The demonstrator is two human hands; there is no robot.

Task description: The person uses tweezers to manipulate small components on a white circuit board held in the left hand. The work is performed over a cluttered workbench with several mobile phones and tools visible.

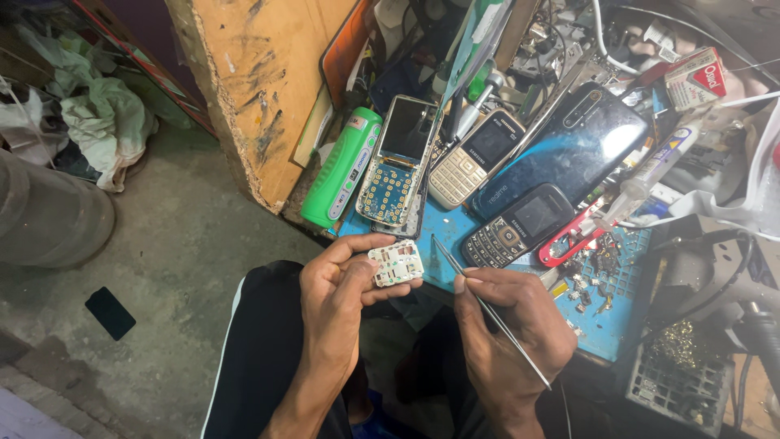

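White keypad membrane (396,263) — small and rectangular, being pinched between thumb and fingers of the left hand (341,297), above the lap at the near edge of the blue worktop (445,236). The right hand (508,325) is gripping thin metal tweezers (487,309), tip hovering just beside the membrane. Lying beyond: an opened phone with bare circuit board (398,162), a beige keypad phone (475,158), a black keypad phone (518,225). Risk — the tweezer tip may be scratching contacts, or the light membrane slipping to the floor.
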